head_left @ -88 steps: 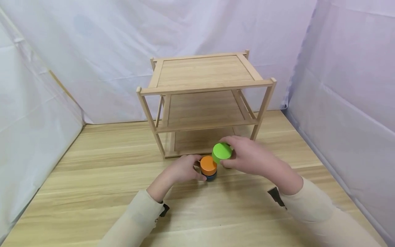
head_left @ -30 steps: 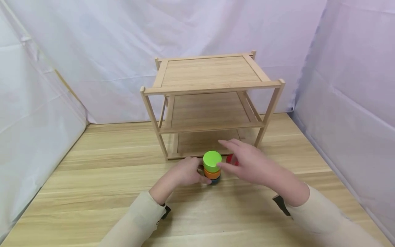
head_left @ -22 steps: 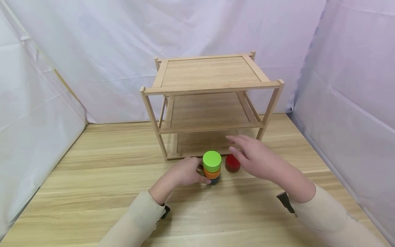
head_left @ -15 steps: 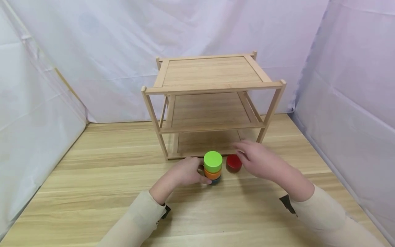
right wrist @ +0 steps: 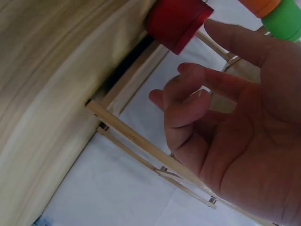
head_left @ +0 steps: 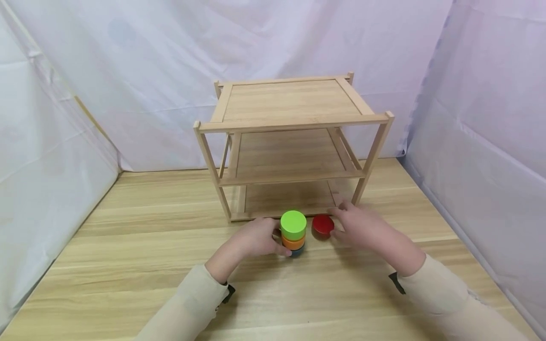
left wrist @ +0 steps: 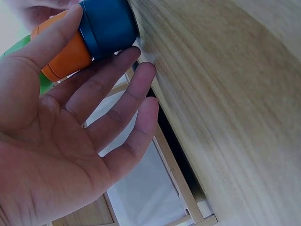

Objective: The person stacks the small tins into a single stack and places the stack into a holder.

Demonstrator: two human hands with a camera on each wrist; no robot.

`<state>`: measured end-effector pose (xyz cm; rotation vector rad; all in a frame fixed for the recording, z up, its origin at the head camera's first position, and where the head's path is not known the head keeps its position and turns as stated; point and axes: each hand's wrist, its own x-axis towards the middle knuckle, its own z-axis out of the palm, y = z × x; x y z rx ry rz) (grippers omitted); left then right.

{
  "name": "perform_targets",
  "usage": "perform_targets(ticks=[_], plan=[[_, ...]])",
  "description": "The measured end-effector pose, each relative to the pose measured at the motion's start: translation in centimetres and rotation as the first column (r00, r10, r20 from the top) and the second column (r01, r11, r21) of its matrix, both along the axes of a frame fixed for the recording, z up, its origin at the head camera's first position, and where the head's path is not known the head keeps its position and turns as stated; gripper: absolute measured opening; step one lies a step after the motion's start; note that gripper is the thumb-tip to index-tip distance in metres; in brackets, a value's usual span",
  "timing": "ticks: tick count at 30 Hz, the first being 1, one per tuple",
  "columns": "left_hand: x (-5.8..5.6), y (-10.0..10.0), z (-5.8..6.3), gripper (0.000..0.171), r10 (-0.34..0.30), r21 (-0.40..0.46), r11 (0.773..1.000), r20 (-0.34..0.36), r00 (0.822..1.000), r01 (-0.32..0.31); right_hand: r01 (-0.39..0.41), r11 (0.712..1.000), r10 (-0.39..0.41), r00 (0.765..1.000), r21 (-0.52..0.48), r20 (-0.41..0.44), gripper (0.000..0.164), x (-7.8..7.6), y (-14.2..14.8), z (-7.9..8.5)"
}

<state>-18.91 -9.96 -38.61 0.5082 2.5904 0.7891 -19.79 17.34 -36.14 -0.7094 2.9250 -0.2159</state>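
Observation:
Three small round lidded tins stand stacked on the table in front of the shelf: a blue tin [left wrist: 109,26] at the bottom, an orange tin [head_left: 293,243] above it and a green tin [head_left: 293,224] on top. My left hand [head_left: 255,237] holds the stack low down, its thumb and fingers on either side of the blue tin. To the right of the stack, a red tin [head_left: 323,225] sits on the table. My right hand [head_left: 364,229] is beside it, thumb close to its rim and the other fingers loosely bent; the right wrist view shows a gap between the index finger and the tin.
A three-tier wooden shelf [head_left: 294,124] stands right behind the tins, its front legs near both hands. White cloth [head_left: 170,85] hangs behind and along both sides of the wooden table [head_left: 141,237].
The right hand set the green tin on the orange one and let go. It then moved right and down beside the red tin. The left hand stayed at the stack.

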Motion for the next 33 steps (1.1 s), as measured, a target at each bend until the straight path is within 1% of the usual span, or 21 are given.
perform_targets(ticks=[4, 11, 15, 20, 23, 26, 33], plan=[[0.0, 0.0, 0.1, 0.057, -0.001, -0.009, 1.000, -0.002, 1.000, 0.001, 0.001, 1.000, 0.000, 1.000, -0.008, 0.022, 0.059, 0.0, 0.1, -0.3], [0.0, 0.1, 0.2, 0.056, -0.001, -0.013, 1.000, -0.002, 1.000, 0.001, 0.000, 1.000, 0.000, 0.999, -0.011, 0.034, 0.068, -0.3, 0.4, -1.1], [0.1, 0.1, 0.2, 0.055, 0.003, -0.008, 1.000, 0.001, 1.000, -0.003, -0.007, 1.000, 0.007, 1.000, -0.006, 0.030, 0.071, -0.5, 0.4, -1.6], [0.1, 0.0, 0.0, 0.055, 0.007, 0.002, 1.000, 0.007, 1.000, -0.007, -0.018, 0.998, 0.020, 0.999, -0.059, 0.038, 0.072, -0.6, -0.3, -2.1], [0.1, 0.0, -0.2, 0.056, 0.000, 0.004, 1.000, 0.007, 1.000, 0.000, -0.029, 0.995, 0.033, 0.998, -0.091, 0.045, 0.070, -0.6, -0.7, -2.3], [0.0, -0.1, -0.2, 0.057, -0.009, 0.003, 1.000, 0.001, 1.000, 0.009, -0.030, 0.995, 0.034, 0.999, -0.100, 0.039, 0.065, -0.5, -1.0, -2.4], [0.0, 0.0, -0.1, 0.056, -0.011, -0.009, 1.000, -0.013, 1.000, 0.010, 0.005, 0.994, 0.002, 0.998, -0.113, 0.057, 0.059, -0.2, -1.1, -2.6]])
